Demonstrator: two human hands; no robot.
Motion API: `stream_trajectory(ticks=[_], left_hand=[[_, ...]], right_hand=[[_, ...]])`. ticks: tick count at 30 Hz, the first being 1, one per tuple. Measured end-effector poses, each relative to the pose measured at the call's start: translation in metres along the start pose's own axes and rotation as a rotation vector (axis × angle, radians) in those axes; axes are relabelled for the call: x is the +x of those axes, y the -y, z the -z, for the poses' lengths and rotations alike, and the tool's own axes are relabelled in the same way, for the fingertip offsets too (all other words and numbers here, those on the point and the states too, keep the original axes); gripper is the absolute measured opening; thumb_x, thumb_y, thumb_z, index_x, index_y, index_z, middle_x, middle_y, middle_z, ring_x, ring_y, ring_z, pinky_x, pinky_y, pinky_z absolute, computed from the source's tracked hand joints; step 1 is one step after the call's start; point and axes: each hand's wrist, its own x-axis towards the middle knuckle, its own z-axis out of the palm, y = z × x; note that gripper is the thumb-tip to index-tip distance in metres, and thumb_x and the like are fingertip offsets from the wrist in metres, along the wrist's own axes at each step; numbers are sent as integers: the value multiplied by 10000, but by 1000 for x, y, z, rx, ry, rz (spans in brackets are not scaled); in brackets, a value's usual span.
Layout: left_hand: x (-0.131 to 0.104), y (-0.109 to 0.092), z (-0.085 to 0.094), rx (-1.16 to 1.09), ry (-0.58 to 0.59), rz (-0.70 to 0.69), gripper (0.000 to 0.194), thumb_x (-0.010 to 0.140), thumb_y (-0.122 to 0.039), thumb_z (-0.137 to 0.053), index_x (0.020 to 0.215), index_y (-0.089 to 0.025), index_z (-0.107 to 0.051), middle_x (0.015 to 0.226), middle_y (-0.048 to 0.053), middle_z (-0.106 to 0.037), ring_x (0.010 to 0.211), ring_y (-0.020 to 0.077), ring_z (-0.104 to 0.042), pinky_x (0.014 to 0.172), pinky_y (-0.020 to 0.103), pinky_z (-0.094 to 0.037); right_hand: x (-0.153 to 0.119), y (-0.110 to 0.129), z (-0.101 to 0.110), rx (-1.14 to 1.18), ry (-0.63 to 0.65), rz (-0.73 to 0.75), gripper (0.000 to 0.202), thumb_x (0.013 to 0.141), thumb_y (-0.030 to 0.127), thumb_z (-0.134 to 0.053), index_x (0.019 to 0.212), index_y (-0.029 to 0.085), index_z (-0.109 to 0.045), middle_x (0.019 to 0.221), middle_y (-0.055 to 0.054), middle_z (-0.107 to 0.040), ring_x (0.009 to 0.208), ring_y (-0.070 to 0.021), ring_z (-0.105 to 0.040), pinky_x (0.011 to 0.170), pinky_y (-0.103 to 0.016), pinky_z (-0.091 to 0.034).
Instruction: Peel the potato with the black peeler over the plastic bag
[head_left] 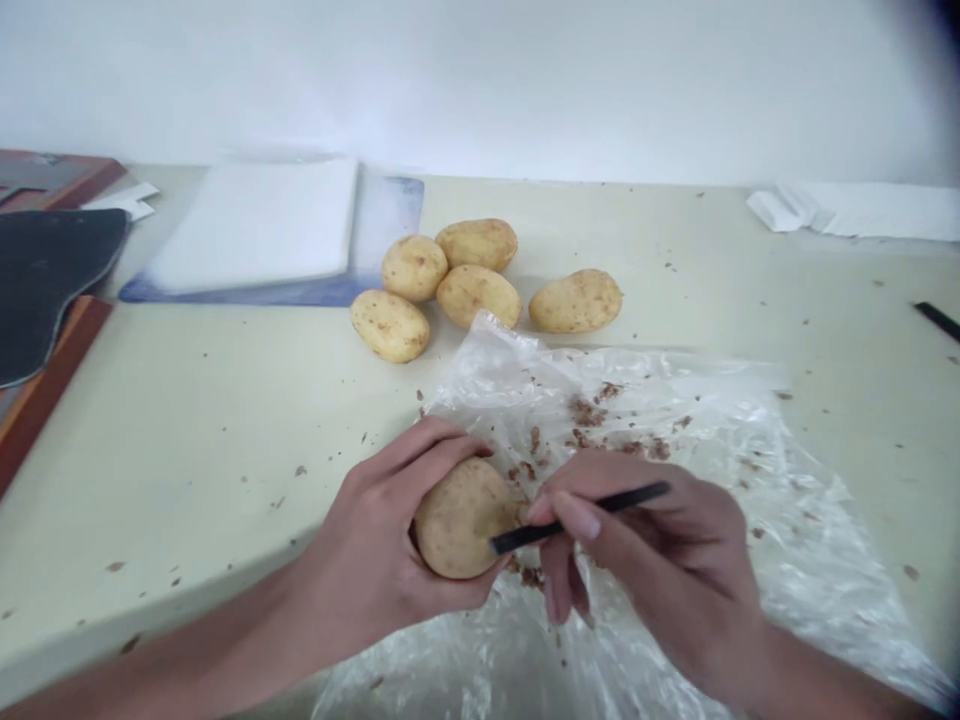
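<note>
My left hand (390, 530) is wrapped round a pale brown potato (461, 520), held over the near edge of a clear plastic sheet (720, 400). Between the thumb and fingers of my right hand (652, 550) is a thin black stick-like tool (577, 517); its flat tip touches or nearly touches the right side of the potato. Brown peel scraps (589, 410) lie on the plastic just beyond my hands. Several yellowish potatoes (480, 295) sit on the table behind, one of them a little apart on the right (576, 302).
On the pale table (247, 400), a white pad (262, 225) rests on a blue board (390, 200) at the back left. Reddish-brown frames (56, 390) and a black item (52, 280) stand far left. White folded paper (877, 210) and a black strip (939, 322) lie right.
</note>
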Motion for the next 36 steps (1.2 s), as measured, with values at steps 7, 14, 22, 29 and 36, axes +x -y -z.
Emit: stream_trajectory(ticks=[7, 14, 22, 29, 36], left_hand=[[-1, 2, -2, 0, 21, 20, 633, 677, -486, -865, 1247, -338, -632, 1283, -151, -647, 1084, -109, -684, 941, -18, -592], [-2, 1, -2, 16, 9, 22, 652, 682, -497, -867, 1271, -359, -624, 1309, -173, -635, 1107, -126, -671, 985, -34, -574], [0, 1, 0, 16, -3, -4, 628, 675, -496, -863, 1240, -338, -638, 1263, -165, -653, 1057, -128, -686, 943, -48, -576], [4, 0, -1, 4, 3, -4, 603, 672, -495, -873, 1208, -319, -659, 1237, -145, -667, 1024, -107, -699, 905, -21, -599], [3, 1, -1, 25, -15, -31, 629, 667, -492, -876, 1222, -304, -649, 1254, -138, -670, 1045, -91, -701, 923, 5, -608]], right_hand=[[1, -2, -2, -93, 32, -16, 231, 1107, 181, -524, 1035, 4, -653, 837, -38, -630, 729, 20, -671, 678, 8, -559], [7, 0, 16, -133, -102, 62, 163, 1101, 158, -536, 1061, 21, -615, 816, -22, -630, 685, 1, -668, 611, 5, -535], [0, -2, -1, 84, 52, -113, 310, 1152, 292, -501, 1090, -5, -560, 763, -44, -609, 712, -5, -682, 663, 24, -545], [3, 0, 3, -16, 36, -95, 314, 1128, 285, -540, 1046, -9, -614, 799, -49, -624, 726, -4, -685, 668, 12, -555], [8, 4, 13, -79, -52, -21, 260, 1124, 237, -531, 1036, 7, -612, 767, -31, -612, 671, 12, -655, 630, 16, -532]])
